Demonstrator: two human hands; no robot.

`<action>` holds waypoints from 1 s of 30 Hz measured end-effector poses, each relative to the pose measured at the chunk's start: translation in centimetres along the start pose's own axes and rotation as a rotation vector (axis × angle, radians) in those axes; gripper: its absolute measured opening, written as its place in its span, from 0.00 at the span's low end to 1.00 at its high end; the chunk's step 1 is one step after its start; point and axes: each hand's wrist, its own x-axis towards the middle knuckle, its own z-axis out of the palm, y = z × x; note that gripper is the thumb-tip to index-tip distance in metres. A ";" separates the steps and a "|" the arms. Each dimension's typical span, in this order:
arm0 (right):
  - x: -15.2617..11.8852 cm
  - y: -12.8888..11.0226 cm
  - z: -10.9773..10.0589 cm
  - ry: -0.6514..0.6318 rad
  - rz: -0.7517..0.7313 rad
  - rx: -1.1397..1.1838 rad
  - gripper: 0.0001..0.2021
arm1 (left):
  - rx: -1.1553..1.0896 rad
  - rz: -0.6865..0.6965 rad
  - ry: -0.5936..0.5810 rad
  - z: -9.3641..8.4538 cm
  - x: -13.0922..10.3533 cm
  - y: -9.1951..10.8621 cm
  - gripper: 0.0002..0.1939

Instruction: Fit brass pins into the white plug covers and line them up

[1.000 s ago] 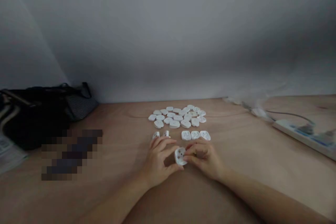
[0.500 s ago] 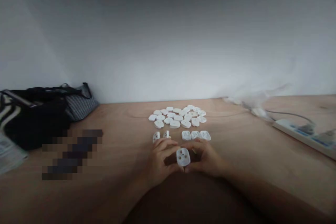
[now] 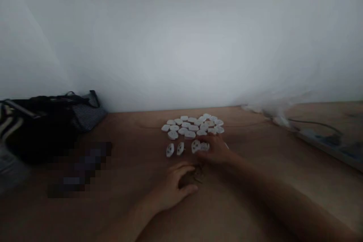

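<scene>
My left hand (image 3: 177, 183) rests near the table's front with thumb and fingers apart and nothing between them. Small brownish pieces (image 3: 198, 174) lie just right of its fingertips. Farther forward, my right hand (image 3: 215, 147) reaches over the near row of white plug parts; its fingertips are blurred, and what they hold cannot be made out. One white plug part (image 3: 195, 146) stands tilted at its fingers, with another (image 3: 204, 146) beside it. To the left, two more white parts (image 3: 170, 150) (image 3: 180, 148) stand on edge. Behind is a cluster of several white parts (image 3: 190, 134).
A black bag (image 3: 51, 128) sits at the left, with a pixelated dark object (image 3: 87, 162) in front of it. On the right are a power strip (image 3: 326, 145) with a cable (image 3: 314, 122) and clear plastic (image 3: 278, 115). A pale wall (image 3: 181, 45) stands behind the table.
The white plug part held between both hands has left that spot. My right hand has moved forward to the near row, where a tilted part now stands. My left hand has opened.
</scene>
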 end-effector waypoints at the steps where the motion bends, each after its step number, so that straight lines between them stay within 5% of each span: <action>1: 0.6 -0.1 0.3 -0.011 -0.001 -0.021 0.20 | 0.005 -0.007 0.000 0.0 0.0 0.0 0.21; 8: 1.9 0.0 2.1 -0.070 -0.031 -0.090 0.23 | 0.019 -0.040 -0.018 0.0 -0.1 -0.4 0.25; 13: 1.4 2.2 0.9 -0.097 -0.037 -0.130 0.29 | 0.010 -0.072 -0.006 0.0 0.1 -0.1 0.26; 21: 0.3 4.1 0.0 -0.151 -0.051 -0.197 0.23 | -0.074 -0.057 -0.007 0.3 0.6 0.2 0.22; 30: -1.3 3.4 -0.3 0.095 -0.050 -0.032 0.18 | -0.059 -0.032 -0.065 0.1 0.5 -0.3 0.15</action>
